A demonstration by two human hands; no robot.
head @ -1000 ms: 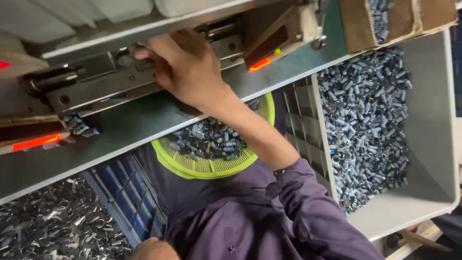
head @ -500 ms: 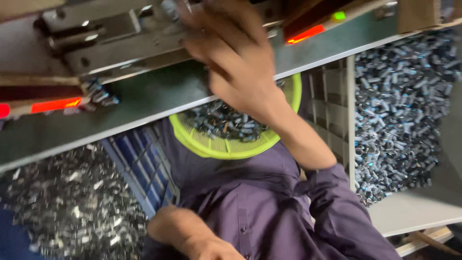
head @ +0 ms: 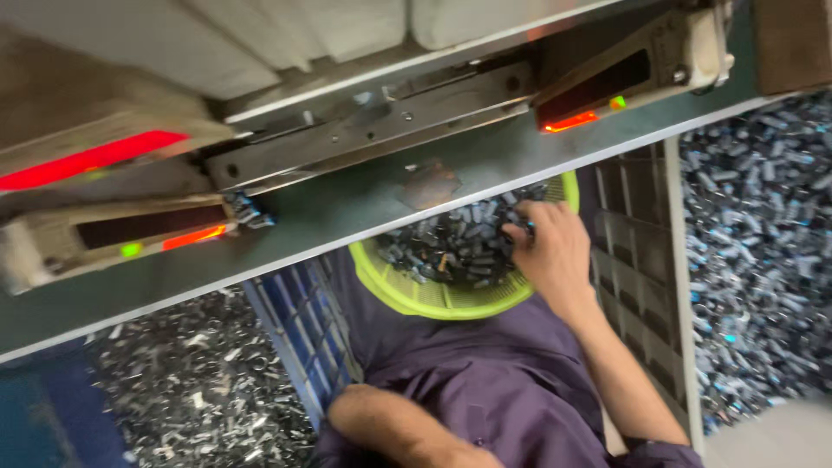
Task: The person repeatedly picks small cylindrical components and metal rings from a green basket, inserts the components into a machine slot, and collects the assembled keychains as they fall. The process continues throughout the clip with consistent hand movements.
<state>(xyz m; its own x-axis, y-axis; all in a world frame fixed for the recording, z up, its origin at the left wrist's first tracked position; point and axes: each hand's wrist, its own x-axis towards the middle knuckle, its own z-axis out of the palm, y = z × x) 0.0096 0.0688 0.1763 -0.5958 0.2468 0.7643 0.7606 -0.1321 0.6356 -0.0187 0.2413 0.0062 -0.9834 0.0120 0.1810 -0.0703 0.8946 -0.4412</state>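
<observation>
Presently: right hand digging into small dark cylindrical parts, heaped in round yellow-green plastic basket under bench edge; grip hidden; left hand unseen.

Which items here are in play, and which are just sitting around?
In play: right hand reaching into the yellow-green basket; small dark cylindrical parts in it.
Sitting around: blue crate, grey bin of parts, metal scraps pile, metal fixture on the bench.
</observation>
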